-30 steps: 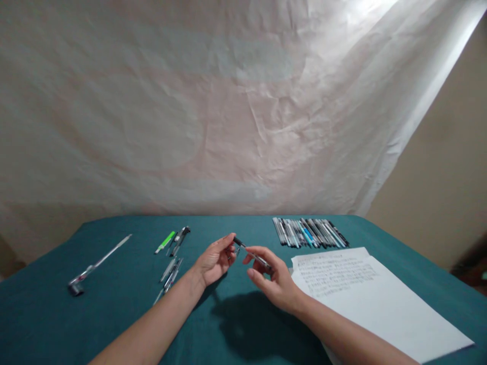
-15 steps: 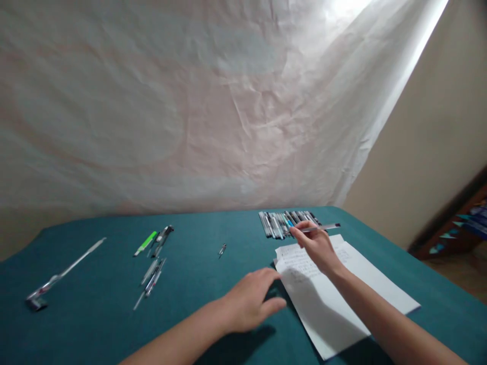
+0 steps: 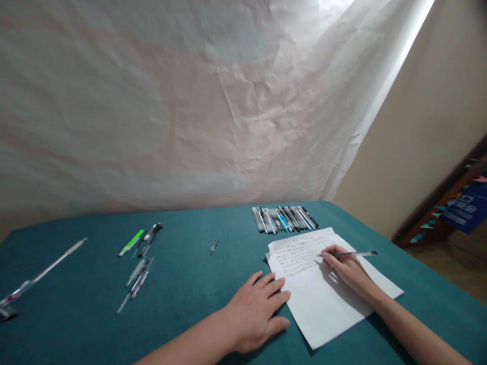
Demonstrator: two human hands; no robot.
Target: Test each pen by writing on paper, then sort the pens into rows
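My right hand (image 3: 344, 266) is closed around a pen (image 3: 361, 253) with a clear barrel and a dark end. Its tip points at the handwritten lines on a white sheet of paper (image 3: 315, 309); whether it touches the paper I cannot tell. Handwriting covers the upper part of the sheet, and more paper shows underneath at its edges. My left hand (image 3: 258, 312) lies palm down with fingers spread, holding nothing, its fingertips at the sheet's left edge.
Behind the paper, several pens (image 3: 283, 219) lie side by side in a row. A small metallic-looking piece (image 3: 213, 247) sits mid-table. Leftward are a green highlighter (image 3: 131, 243), a loose group of pens (image 3: 139, 279) and a long thin pale object (image 3: 57, 266). A hanging sheet (image 3: 190, 101) backs the table.
My right hand has come down from near the pen row onto the written part of the paper, still holding the pen. My left hand has flattened by the sheet's edge. The view has shifted slightly.
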